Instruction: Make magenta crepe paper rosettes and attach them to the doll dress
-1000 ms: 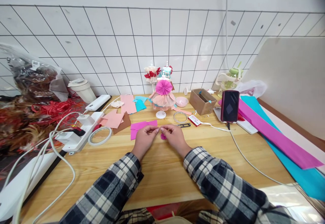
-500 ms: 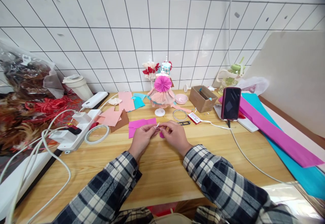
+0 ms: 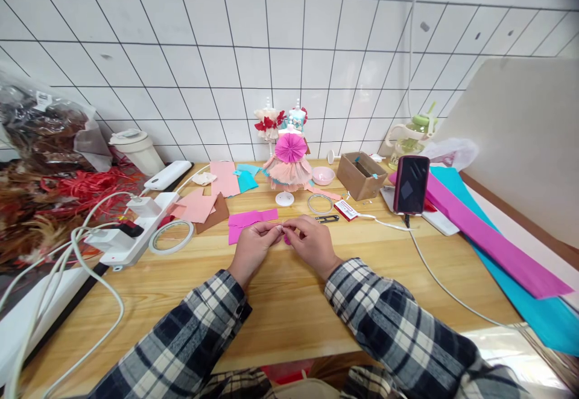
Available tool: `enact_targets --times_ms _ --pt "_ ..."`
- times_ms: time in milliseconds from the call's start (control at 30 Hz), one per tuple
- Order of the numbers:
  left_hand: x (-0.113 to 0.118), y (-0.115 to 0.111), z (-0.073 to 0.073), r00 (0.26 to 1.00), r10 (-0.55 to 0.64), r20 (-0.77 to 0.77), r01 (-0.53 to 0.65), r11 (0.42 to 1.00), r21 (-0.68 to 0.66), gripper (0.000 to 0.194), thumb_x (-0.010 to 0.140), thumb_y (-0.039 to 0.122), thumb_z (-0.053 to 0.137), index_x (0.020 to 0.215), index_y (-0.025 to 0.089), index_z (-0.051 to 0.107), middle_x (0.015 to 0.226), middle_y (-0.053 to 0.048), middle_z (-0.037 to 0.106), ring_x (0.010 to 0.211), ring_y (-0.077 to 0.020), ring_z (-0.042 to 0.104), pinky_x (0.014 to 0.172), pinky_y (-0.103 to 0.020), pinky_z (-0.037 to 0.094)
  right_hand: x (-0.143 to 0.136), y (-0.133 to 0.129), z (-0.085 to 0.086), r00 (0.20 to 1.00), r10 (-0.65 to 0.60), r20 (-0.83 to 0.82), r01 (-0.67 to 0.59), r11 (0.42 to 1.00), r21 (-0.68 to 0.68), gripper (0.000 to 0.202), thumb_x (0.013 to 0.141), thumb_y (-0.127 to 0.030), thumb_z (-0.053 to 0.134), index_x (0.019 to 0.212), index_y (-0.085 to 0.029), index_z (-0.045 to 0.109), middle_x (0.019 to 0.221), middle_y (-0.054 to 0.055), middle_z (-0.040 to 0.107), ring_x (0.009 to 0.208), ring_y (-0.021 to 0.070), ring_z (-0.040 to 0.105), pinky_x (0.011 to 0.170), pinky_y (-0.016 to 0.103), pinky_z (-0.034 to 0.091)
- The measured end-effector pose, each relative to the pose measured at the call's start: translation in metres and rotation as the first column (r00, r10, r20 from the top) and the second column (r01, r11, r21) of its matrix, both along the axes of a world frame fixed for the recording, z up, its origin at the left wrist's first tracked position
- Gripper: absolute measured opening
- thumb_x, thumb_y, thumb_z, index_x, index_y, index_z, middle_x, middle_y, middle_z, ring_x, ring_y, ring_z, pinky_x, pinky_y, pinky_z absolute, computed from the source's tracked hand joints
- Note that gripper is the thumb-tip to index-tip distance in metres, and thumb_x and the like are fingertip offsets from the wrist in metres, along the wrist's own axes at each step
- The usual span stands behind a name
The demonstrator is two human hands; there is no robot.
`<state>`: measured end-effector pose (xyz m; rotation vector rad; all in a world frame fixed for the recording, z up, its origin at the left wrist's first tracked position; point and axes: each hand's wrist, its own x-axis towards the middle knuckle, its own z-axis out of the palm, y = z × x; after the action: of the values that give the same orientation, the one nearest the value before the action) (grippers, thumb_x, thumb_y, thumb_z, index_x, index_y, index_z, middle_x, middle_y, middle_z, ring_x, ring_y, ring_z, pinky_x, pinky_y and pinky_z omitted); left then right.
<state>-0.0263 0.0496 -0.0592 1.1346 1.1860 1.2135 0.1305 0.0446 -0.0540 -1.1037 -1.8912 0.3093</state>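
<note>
Over the middle of the table, my left hand point(image 3: 256, 245) and my right hand point(image 3: 311, 242) meet at the fingertips, both pinched closed. A tiny whitish strip point(image 3: 281, 225) shows between the fingertips, mostly hidden by them. Below my right fingers pokes out a small magenta paper piece point(image 3: 286, 239), pinched in that hand as far as I can see. Flat magenta paper pieces point(image 3: 242, 224) lie just beyond my left hand. Behind the hands stands a miniature dress form with a peach ruffled skirt point(image 3: 287, 173) and a magenta pleated paper fan point(image 3: 291, 148) at its top.
Right of the hands lie a roll of tape point(image 3: 320, 204), a black cutter point(image 3: 327, 218) and a small red-and-white box point(image 3: 346, 209). A cardboard box point(image 3: 360, 175) and an upright phone point(image 3: 411, 185) stand farther right. At left are another tape roll point(image 3: 172, 238) and a power strip point(image 3: 136, 239).
The fingertips have drawn closer together, so less of the whitish strip shows between them. The view has shifted slightly; the things on the table lie as before.
</note>
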Motion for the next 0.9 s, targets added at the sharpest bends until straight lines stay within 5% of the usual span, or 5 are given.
enact_targets --times_ms 600,900 --pt "-0.001 -0.002 0.006 0.989 -0.099 0.106 0.109 0.990 -0.088 0.037 0.060 0.041 0.078 0.087 0.015 0.072 0.089 -0.007 0.074 0.087 -0.0211 0.067 0.083 -0.033 0.051 0.000 0.010 -0.005 0.956 -0.003 -0.293 -0.109 0.924 -0.366 0.015 0.079 -0.031 0.056 0.081 -0.018 0.065 0.061 0.000 0.063 0.045 0.0094 0.047 0.044 0.021 0.036" --pt "0.001 -0.002 0.007 0.998 -0.061 0.009 0.061 0.997 -0.054 0.036 0.059 0.039 0.079 0.084 0.014 0.070 0.087 -0.006 0.073 0.078 -0.0178 0.066 0.077 -0.030 0.052 0.000 0.010 -0.005 0.955 0.058 -0.292 -0.164 0.921 -0.353 0.013 0.080 -0.027 0.054 0.083 -0.018 0.063 0.064 0.000 0.064 0.047 0.0096 0.049 0.046 0.021 0.038"
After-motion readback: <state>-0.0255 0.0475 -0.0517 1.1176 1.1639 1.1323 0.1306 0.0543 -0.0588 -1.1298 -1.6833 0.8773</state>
